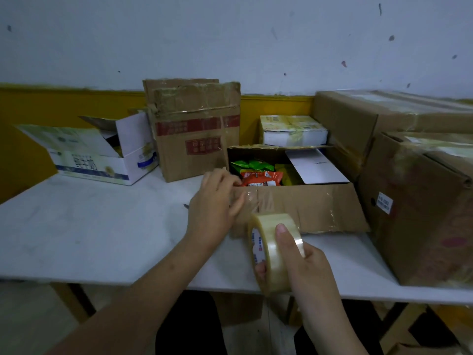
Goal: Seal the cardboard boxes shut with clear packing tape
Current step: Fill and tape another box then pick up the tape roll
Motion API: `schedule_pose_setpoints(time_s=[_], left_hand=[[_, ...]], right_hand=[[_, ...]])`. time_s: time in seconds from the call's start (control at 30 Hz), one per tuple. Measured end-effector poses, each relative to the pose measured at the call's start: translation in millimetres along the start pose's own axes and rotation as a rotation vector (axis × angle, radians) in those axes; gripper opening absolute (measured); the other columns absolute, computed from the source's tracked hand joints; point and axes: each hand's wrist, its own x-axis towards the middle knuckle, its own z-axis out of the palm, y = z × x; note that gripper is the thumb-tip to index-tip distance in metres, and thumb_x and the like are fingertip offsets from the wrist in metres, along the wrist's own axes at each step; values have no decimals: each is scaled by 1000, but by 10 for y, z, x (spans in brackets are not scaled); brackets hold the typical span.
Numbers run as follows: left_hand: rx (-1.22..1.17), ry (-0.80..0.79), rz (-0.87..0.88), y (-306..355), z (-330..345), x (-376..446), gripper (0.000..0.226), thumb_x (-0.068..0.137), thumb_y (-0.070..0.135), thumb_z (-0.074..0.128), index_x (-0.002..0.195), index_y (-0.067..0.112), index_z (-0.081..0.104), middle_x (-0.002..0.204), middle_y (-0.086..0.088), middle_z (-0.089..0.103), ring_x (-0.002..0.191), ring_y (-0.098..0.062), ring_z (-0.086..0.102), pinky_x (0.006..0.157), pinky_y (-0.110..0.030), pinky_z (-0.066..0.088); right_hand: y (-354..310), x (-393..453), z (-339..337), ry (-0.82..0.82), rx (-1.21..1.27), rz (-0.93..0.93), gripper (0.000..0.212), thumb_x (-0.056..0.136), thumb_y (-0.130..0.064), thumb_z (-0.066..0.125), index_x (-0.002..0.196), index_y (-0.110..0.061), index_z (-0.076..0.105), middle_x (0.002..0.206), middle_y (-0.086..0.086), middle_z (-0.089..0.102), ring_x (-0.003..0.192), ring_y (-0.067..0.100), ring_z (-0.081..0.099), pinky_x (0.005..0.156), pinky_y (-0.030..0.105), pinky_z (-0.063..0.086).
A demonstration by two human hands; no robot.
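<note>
An open cardboard box (314, 208) sits mid-table with colourful snack packets (261, 175) inside and a white flap folded in on the right. My left hand (217, 203) presses on its front left corner, thumb laid over a strip of clear tape on the front wall. My right hand (304, 262) grips a roll of clear packing tape (272, 252) just in front of the box, thumb on the roll's outer face, fingers through the core.
A taped brown box (194, 134) stands behind on the left, with an open white printed carton (97, 155) beside it. A small white box (294, 130) lies at the back. Two large taped boxes (422, 201) crowd the right. White table (89, 226).
</note>
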Motion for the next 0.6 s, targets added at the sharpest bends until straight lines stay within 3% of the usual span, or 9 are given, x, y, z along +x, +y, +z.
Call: schedule_pose_setpoints(time_s=[0.07,0.17,0.23,0.37,0.5,0.6], left_hand=[[-174,130,-342,52,-82,-177,19,93,37,67,99,20,62,101,7,59,92,-8,57,67,-20,48],[-653,-224,-1037,97,-60,-128,44,92,52,65,105,11,71,97,-1,76,90,-15,70,77,-29,57],[-1040,-472,-1274,113,-32,-47,45,92,49,68,115,10,71,101,-10,78,97,-24,74,77,-36,61],[-1283,-663,-1195,78,39,45,45,91,45,68,127,19,68,117,-8,75,112,-25,70,89,-38,58],[-1215,-721,-1148,80,49,137,47,85,46,74,124,19,70,113,-8,76,100,-22,73,80,-35,56],[-1143,-726,-1062,190,93,216,46,85,35,78,124,12,69,108,-9,77,92,-21,75,71,-30,58]], right_hand=[[-4,-11,0,-1,6,2,49,92,-55,49,88,-11,71,61,-6,72,59,6,69,66,26,54],[-12,-25,3,-7,-11,-6,47,93,-55,47,91,-14,70,61,-9,71,60,3,68,69,29,53],[-3,-36,-2,-8,3,-13,47,92,-55,48,89,-13,70,62,-8,72,60,3,68,66,27,52],[4,-49,-15,-43,9,-9,49,91,-56,49,90,-12,71,65,-2,73,63,9,70,72,31,57],[-2,-31,-35,-87,20,-3,54,91,-59,47,91,-10,72,68,6,74,71,18,73,81,38,58],[-39,-15,-21,-129,33,19,55,92,-59,49,89,-9,74,68,10,74,68,22,73,78,40,60]])
